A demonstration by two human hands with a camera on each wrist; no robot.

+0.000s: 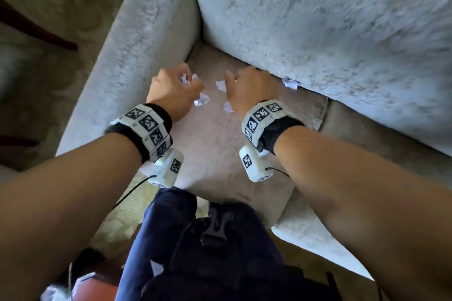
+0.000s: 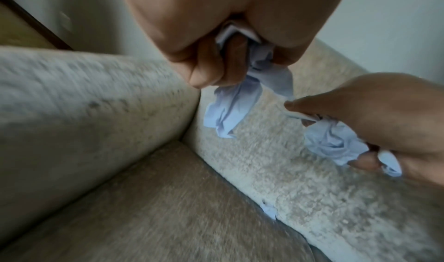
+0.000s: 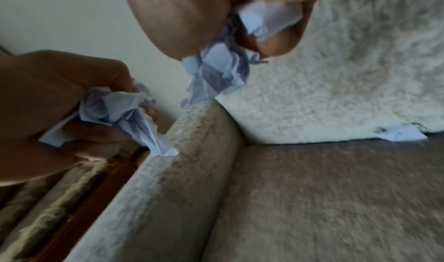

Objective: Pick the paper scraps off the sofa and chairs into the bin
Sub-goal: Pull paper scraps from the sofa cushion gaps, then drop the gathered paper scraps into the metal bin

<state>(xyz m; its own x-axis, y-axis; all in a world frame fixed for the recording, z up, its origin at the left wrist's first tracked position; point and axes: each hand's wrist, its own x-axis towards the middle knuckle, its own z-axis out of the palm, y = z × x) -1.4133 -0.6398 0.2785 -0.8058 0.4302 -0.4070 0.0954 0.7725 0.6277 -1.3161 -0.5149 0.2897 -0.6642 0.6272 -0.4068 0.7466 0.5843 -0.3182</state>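
Both hands hover over the corner of a beige sofa seat (image 1: pixel 215 144). My left hand (image 1: pixel 175 89) grips crumpled white paper scraps (image 1: pixel 201 99), which hang from the fist in the left wrist view (image 2: pixel 230 110). My right hand (image 1: pixel 250 88) holds another crumpled wad (image 1: pixel 221 85), also seen bunched under its fingers (image 3: pixel 216 72). One loose scrap (image 1: pixel 291 83) lies in the crease between seat and backrest, just right of the right hand; it shows too in the wrist views (image 2: pixel 269 210) (image 3: pixel 401 134).
The pale armrest (image 1: pixel 127 56) runs along the left, the fluffy backrest (image 1: pixel 318 19) behind. My legs in dark blue trousers (image 1: pixel 195 239) stand at the seat's front edge. A reddish round object with white bits (image 1: pixel 93 286) sits on the floor at the bottom left.
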